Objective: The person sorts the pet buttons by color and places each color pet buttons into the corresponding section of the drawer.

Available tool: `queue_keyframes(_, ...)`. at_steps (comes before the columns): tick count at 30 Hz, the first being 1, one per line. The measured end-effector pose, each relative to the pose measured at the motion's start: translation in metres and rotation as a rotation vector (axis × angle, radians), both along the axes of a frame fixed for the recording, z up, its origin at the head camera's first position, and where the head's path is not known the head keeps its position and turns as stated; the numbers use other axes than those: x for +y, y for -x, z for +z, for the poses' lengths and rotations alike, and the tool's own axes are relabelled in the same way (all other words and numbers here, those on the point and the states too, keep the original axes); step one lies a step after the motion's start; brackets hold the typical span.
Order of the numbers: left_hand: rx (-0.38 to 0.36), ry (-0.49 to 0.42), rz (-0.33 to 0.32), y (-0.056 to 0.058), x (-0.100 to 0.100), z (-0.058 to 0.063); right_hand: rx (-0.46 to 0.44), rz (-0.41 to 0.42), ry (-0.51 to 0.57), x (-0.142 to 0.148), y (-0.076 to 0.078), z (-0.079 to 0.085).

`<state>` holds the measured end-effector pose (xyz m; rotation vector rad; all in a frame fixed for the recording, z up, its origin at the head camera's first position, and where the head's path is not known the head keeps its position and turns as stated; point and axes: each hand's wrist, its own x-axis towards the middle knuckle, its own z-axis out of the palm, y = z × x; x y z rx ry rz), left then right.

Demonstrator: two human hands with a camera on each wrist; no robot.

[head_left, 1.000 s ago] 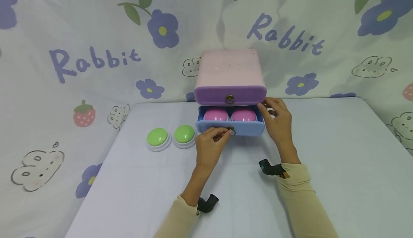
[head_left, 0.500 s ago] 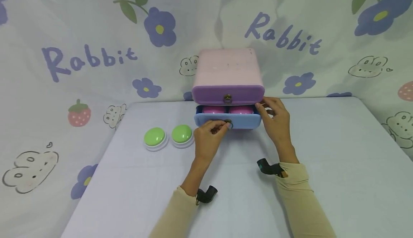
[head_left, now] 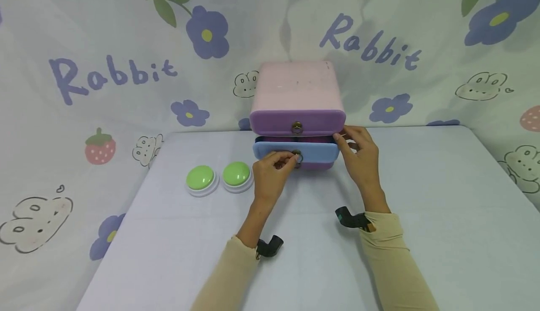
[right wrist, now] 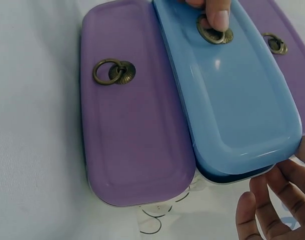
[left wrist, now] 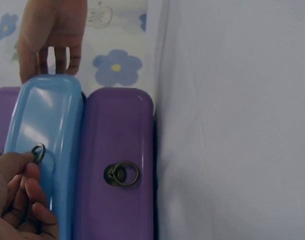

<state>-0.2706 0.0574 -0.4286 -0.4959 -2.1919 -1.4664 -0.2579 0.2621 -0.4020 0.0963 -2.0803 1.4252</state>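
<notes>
A small drawer cabinet with a pale pink top [head_left: 297,86] stands at the back of the table. Its top purple drawer [head_left: 274,122] is closed, and the blue drawer [head_left: 316,152] below sticks out slightly. Pink domes inside the blue drawer barely show through the gap. Under it lies a lower purple drawer [left wrist: 117,130], closed. My left hand [head_left: 270,177] pinches the blue drawer's brass ring [right wrist: 210,32] between thumb and fingertips. At the cabinet's right side my right hand [head_left: 363,163] rests its fingertips [right wrist: 260,187] against the edge, fingers loosely bent.
Two green dome buttons [head_left: 200,177] on white bases sit left of the cabinet, the nearer one close to my left hand. Behind the white table [head_left: 443,198] hangs a patterned cloth [head_left: 126,30]. Each wrist carries a black camera mount [head_left: 270,246].
The blue drawer has slid back into the cabinet, pushed by my left hand on its ring. The pink domes are now nearly hidden. My right hand has stayed at the cabinet's side.
</notes>
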Motion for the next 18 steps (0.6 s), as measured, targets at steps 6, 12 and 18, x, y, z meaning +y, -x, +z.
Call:
queue_keyframes(6,0.019,-0.004,-0.011,0.006,0.002,-0.003,-0.006,0.001,0.003,0.008,0.007,-0.013)
queue_keyframes(12,0.026,-0.005,-0.004,0.013,0.003,-0.006,-0.001,0.039,0.024,0.001,-0.002,0.000)
queue_keyframes(18,0.020,-0.014,-0.002,0.019,0.003,-0.005,0.019,0.075,0.024,-0.005,-0.008,0.012)
